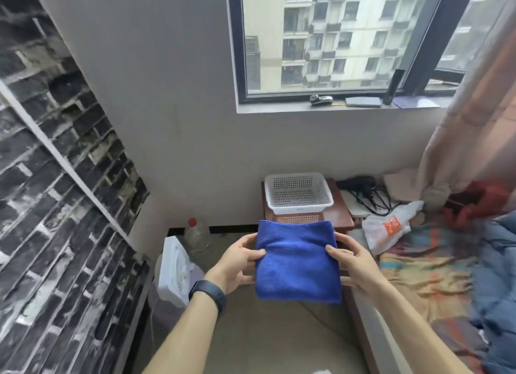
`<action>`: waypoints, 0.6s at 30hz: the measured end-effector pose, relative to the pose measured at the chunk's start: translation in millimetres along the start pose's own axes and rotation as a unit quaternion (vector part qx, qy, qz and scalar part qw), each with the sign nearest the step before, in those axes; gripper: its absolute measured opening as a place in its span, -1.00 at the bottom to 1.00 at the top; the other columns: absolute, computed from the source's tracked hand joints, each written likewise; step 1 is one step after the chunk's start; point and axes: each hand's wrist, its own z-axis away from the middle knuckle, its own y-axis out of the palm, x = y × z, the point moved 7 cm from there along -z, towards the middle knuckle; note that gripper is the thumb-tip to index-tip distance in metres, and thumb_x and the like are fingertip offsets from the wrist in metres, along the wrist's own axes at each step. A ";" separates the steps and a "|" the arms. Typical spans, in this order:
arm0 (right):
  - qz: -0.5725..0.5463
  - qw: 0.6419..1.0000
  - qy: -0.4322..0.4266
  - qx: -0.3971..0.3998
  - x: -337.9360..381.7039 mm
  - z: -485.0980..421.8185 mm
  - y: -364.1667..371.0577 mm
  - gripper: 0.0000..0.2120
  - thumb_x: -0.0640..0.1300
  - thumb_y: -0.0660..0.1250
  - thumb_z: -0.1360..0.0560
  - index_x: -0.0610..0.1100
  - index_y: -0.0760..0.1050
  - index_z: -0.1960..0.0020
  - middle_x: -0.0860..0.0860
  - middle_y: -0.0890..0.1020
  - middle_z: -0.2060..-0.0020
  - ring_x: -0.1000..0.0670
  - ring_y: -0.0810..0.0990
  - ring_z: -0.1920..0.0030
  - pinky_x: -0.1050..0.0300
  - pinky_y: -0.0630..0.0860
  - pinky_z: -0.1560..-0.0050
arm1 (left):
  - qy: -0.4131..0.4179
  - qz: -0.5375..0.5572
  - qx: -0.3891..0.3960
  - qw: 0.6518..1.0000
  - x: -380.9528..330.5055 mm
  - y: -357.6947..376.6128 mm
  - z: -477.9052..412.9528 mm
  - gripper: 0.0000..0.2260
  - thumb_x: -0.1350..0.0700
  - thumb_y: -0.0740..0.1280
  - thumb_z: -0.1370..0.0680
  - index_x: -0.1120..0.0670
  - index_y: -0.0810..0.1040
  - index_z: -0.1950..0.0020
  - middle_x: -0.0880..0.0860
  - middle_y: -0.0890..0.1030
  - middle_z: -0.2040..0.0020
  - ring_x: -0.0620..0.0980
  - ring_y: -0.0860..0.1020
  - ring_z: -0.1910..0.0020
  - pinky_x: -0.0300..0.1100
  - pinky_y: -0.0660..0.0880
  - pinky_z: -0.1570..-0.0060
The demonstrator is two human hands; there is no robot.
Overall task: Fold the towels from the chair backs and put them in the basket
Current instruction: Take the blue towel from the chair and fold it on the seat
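Note:
A folded blue towel (297,260) is held in the air in front of me. My left hand (237,262) grips its left edge, thumb on top and fingers beneath. My right hand (353,262) grips its right edge the same way. Just beyond the towel, a white perforated basket (298,192) stands on a small reddish-brown bedside table (342,214) against the wall. The basket holds nothing that I can see. No chair is in view.
A white fan (174,267) and a clear bottle with a red cap (196,234) stand on the floor at the left. A bed with patterned sheets (424,273), a plastic bag (386,227) and a hair dryer with cable (360,185) lie at the right.

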 end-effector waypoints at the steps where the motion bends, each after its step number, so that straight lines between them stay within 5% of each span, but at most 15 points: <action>1: 0.003 1.000 0.016 -0.004 -5.9 -15.7 -1.4 -0.69 -0.04 0.48 -0.50 0.25 0.58 -0.18 -0.02 0.74 -0.01 -0.08 0.74 0.01 -0.03 0.65 0.22 | -0.014 -0.006 -0.002 1.000 1.8 -2.4 -16.1 -0.66 0.23 0.35 -0.54 -0.18 0.58 -0.18 0.00 0.71 -0.08 0.02 0.69 0.03 0.03 0.62 0.10; 8: 0.008 0.993 0.120 -0.018 -46.4 -138.6 -17.0 -0.68 -0.05 0.47 -0.52 0.16 0.54 -0.24 -0.01 0.74 -0.01 -0.11 0.74 0.00 -0.08 0.66 0.16 | -0.105 -0.036 -0.030 0.993 6.5 -13.3 -144.6 -0.75 0.21 0.32 -0.58 -0.01 0.55 -0.23 0.03 0.72 -0.04 0.08 0.69 -0.03 0.03 0.62 0.05; 14: 0.004 0.982 0.187 -0.019 -36.2 -268.4 -44.6 -0.71 -0.10 0.45 -0.54 0.12 0.56 -0.22 -0.01 0.74 -0.02 -0.10 0.74 0.01 0.02 0.63 0.24 | -0.158 -0.009 -0.074 0.985 -22.8 1.0 -267.1 -0.74 0.23 0.30 -0.58 -0.07 0.54 -0.20 0.01 0.71 -0.07 0.04 0.68 -0.01 0.10 0.60 -0.04; 18: 0.031 0.976 0.216 -0.015 -22.2 -352.1 -61.1 -0.76 -0.09 0.43 -0.55 0.12 0.58 -0.18 0.04 0.73 -0.04 -0.08 0.73 -0.01 0.05 0.62 0.26 | -0.198 0.016 -0.108 0.974 -47.3 10.0 -337.4 -0.73 0.23 0.27 -0.59 -0.05 0.54 -0.22 0.02 0.70 -0.07 0.05 0.67 -0.01 0.03 0.60 0.10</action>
